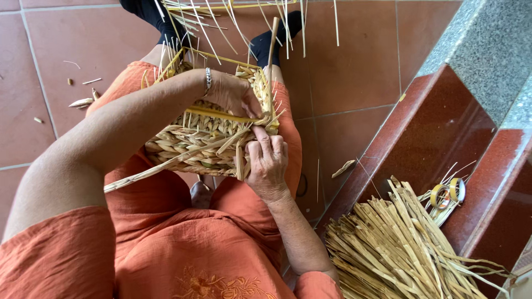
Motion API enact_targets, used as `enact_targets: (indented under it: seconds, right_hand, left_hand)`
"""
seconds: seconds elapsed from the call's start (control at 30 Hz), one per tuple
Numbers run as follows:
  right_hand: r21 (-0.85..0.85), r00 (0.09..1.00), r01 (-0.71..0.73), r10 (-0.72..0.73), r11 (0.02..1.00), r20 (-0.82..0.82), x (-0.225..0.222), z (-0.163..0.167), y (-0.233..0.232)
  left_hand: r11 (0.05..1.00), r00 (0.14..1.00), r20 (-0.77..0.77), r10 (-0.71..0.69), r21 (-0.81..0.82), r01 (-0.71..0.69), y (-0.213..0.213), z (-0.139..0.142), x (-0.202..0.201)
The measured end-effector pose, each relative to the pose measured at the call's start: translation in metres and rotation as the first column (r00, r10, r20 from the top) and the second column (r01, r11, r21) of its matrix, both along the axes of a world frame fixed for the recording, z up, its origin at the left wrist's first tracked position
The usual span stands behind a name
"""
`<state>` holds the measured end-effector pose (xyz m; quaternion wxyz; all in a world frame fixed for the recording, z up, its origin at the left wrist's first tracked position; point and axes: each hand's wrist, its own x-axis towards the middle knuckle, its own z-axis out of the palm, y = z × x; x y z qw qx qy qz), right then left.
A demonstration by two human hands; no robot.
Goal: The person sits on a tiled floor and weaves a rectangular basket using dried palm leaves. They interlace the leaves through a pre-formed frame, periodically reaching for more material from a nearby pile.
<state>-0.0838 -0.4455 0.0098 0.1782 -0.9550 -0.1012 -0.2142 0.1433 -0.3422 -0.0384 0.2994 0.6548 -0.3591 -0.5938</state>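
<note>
Your left hand is curled over the top edge of the half-woven straw basket resting on your lap. Your right hand is closed on a straw strand at the basket's near side. A bundle of straw lies on the step to your right.

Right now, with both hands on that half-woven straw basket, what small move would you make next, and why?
Probably draw the loose strand snug across the rim. The left hand pinches it at the basket's top edge, where it lies slack, while the right hand braces the woven side near the corner. Many unwoven ends stick out beyond, so the rim looks unfinished.
</note>
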Motion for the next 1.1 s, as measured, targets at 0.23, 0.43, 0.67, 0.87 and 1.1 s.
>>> enact_targets:
  seconds: [0.23,0.43,0.67,0.87,1.1]
  right_hand:
    - [0.021,0.967,-0.121,0.114,0.992,0.229,0.010,-0.010,-0.013]
    - [0.392,0.987,-0.061,-0.003,0.918,0.161,0.006,-0.002,-0.015]
    - [0.500,0.987,0.021,-0.098,0.866,0.128,0.020,-0.010,-0.010]
    - [0.330,0.989,0.057,-0.099,0.942,0.112,0.020,-0.020,-0.008]
    - [0.814,0.998,0.063,-0.055,0.577,-0.038,0.017,-0.027,-0.041]
  left_hand:
    - [0.992,0.959,-0.257,0.123,0.008,-0.126,0.007,-0.009,-0.001]
    - [0.588,0.078,0.677,-0.732,0.568,0.576,-0.007,-0.017,0.004]
    - [0.762,0.449,0.673,-0.588,0.647,0.029,0.011,-0.019,0.024]
    - [0.676,0.564,0.688,-0.457,0.680,-0.282,0.044,-0.008,0.056]
    - [0.639,0.389,0.741,-0.548,0.671,-0.377,0.070,0.011,0.061]
